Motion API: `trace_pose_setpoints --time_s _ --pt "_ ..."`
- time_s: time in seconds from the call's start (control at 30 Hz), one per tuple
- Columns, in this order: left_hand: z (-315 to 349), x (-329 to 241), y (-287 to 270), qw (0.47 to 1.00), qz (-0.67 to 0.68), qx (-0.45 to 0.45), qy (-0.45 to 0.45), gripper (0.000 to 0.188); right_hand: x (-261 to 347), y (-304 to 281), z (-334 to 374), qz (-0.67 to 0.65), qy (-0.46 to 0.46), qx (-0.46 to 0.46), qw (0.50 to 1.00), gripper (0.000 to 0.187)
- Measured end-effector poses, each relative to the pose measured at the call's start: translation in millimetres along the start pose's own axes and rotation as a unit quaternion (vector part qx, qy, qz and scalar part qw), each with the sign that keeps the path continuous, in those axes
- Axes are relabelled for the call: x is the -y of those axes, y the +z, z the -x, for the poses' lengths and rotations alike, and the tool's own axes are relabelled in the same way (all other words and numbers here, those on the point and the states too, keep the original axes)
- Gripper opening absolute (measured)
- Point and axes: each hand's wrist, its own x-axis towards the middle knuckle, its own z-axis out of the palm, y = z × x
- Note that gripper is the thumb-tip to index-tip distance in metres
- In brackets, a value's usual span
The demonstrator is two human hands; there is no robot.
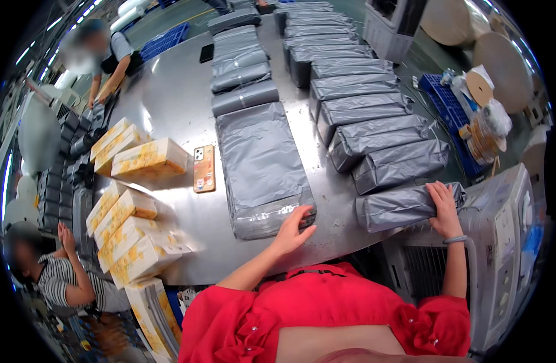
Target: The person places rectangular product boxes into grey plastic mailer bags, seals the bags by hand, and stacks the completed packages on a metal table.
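A stack of flat grey plastic mailer bags lies in front of me, with a clear strip along its near end. My left hand is at the stack's near right corner, thumb and fingers apart, nothing held between them. To the right, my right hand lies on the right end of a grey-wrapped package, fingers stretched over its top. This package is the nearest in a row of similar wrapped packages running toward the far side of the table. The package's underside is hidden.
White and yellow boxes stand on the metal table's left side, beside a phone. Rolled grey bags lie beyond the stack. A pale machine housing stands at right. Two people are at the left.
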Motion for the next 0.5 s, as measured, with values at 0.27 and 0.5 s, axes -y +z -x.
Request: trace_pose_setpoints --time_s 0.27,0.5 --pt "61 -23 -99 0.943 -0.305 -0.109 0.08 0.065 -61 64 20 0.025 0.087 -0.088 0.992 0.081" --pt "281 -27 -300 0.708 -0.621 -0.18 -0.282 0.092 120 39 -75 -0.296 -0.032 -0.091 0.95 0.047"
